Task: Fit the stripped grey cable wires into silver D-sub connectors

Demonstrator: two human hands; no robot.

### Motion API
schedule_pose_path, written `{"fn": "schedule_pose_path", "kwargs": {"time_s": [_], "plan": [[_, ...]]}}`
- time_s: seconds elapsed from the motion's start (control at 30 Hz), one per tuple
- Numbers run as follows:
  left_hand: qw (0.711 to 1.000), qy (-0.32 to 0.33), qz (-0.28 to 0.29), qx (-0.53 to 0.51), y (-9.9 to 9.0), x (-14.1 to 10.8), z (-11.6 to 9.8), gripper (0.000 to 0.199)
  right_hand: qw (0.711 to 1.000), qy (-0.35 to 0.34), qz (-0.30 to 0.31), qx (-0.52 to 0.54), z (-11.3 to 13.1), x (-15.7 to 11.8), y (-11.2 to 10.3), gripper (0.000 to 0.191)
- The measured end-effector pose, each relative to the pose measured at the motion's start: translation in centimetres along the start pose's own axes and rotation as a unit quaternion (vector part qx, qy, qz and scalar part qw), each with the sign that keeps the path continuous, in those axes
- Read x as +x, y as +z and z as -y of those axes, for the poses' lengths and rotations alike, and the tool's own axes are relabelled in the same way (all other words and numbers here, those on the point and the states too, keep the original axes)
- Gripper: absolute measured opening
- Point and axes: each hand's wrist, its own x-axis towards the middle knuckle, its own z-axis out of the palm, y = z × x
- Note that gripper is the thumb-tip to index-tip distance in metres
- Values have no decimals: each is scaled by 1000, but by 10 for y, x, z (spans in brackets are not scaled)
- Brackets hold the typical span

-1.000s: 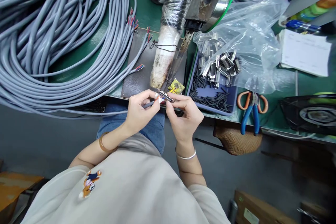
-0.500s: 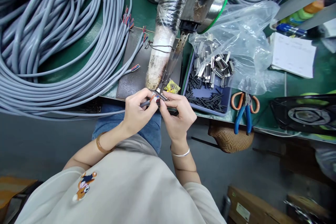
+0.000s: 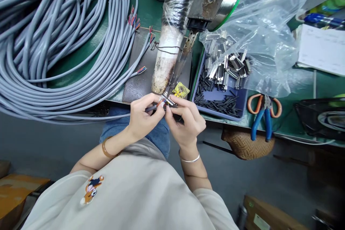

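At the table's front edge, my left hand (image 3: 145,114) pinches the end of a grey cable (image 3: 151,108), whose thin coloured wires reach toward a small multi-pin connector (image 3: 169,100). My right hand (image 3: 185,120) is closed on the right end of that connector. Fingertips hide part of both pieces. Just above the connector, the tip of a mounted soldering iron (image 3: 178,70) points down at it. Beside the iron hangs a fume hose with a white, scorched end (image 3: 164,61). A yellow sponge (image 3: 180,90) lies right behind my right fingers.
Many grey cables (image 3: 88,90) with stripped ends fill the left. A blue tray (image 3: 218,111) holds metal connectors (image 3: 226,70) and short black tubes (image 3: 208,95). Orange-and-blue pliers (image 3: 261,116) lie to its right, near a plastic bag (image 3: 277,43). A solder spool (image 3: 229,5) hangs above.
The whole view has shifted, so the bench things sit farther right. Both hands still hold the cable and connector under the iron tip, with the connector's pins showing a little more.
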Motion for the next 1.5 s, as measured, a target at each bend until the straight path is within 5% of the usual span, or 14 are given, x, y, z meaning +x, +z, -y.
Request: {"fn": "schedule_pose_path", "kwargs": {"time_s": [0.13, 0.3, 0.5, 0.63, 0.8, 1.5], "plan": [[998, -50, 11, -21, -1, -4, -1, 11, 1000, -15, 13, -13, 0, -5, -2, 17], [970, -182, 76, -143, -10, 0, -2, 15, 994, 88, 10, 70, 1, -7, -11, 12], [931, -264, 103, -228, -18, 1, 1, 22, 960, 70, -249, 111, 7, -5, -24, 18], [933, -260, 95, -231, -18, -1, 0, 25, 981, 121, -138, 67, 13, -11, -27, 26], [953, -218, 63, -201, -13, 0, -1, 19, 998, 68, -4, 8, 12, -17, -16, 13], [991, -109, -20, -74, -1, 5, -2, 15, 999, 38, -29, 24, 2, -2, 0, 20]]}}
